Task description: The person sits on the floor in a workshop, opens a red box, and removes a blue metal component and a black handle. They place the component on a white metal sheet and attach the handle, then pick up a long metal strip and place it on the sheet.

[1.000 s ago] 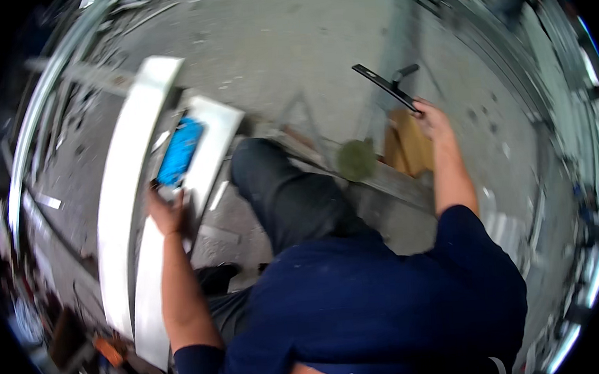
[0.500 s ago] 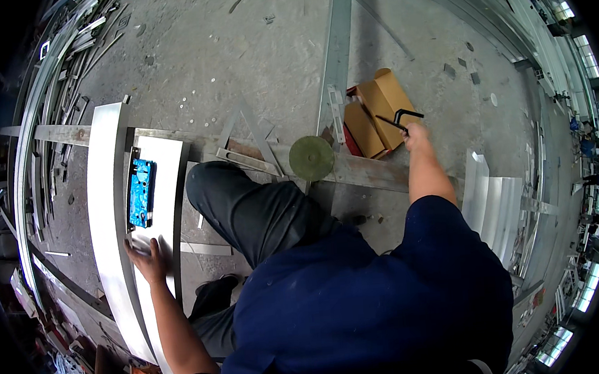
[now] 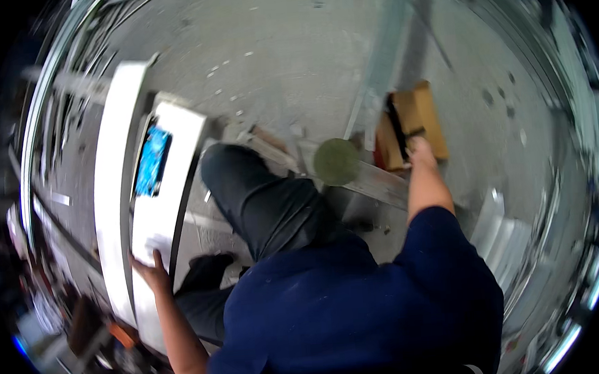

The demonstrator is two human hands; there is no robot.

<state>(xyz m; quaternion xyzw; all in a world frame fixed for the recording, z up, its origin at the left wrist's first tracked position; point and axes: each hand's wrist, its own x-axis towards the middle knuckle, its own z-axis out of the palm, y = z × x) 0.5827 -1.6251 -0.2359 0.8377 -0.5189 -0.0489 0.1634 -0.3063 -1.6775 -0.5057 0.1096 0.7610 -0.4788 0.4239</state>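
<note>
My right hand [image 3: 419, 152] is closed round a black door handle [image 3: 415, 133], held over the open cardboard box [image 3: 431, 115]. Blur hides how far the handle is inside. A long dark strip [image 3: 396, 121] shows by my fingers; I cannot tell whether it belongs to the handle. My left hand [image 3: 153, 274], fingers apart, touches the silvery metal profile [image 3: 156, 221] at my left. Farther along that profile lies a blue-covered lock body [image 3: 153, 161] in a cutout. A second pale profile [image 3: 113, 179] runs alongside it on the outer side.
A round green stool top [image 3: 336, 162] stands in front of me, beside a metal crossbar [image 3: 383, 184]. More metal profiles [image 3: 501, 242] lie at the right. Long strips and scraps [image 3: 88, 49] cover the far left floor. Tools and clutter [image 3: 95, 340] fill the near left.
The black handle has come down toward the box in my right hand. The whole view has shifted and blurred. My left hand stays at the profile, its fingers spread.
</note>
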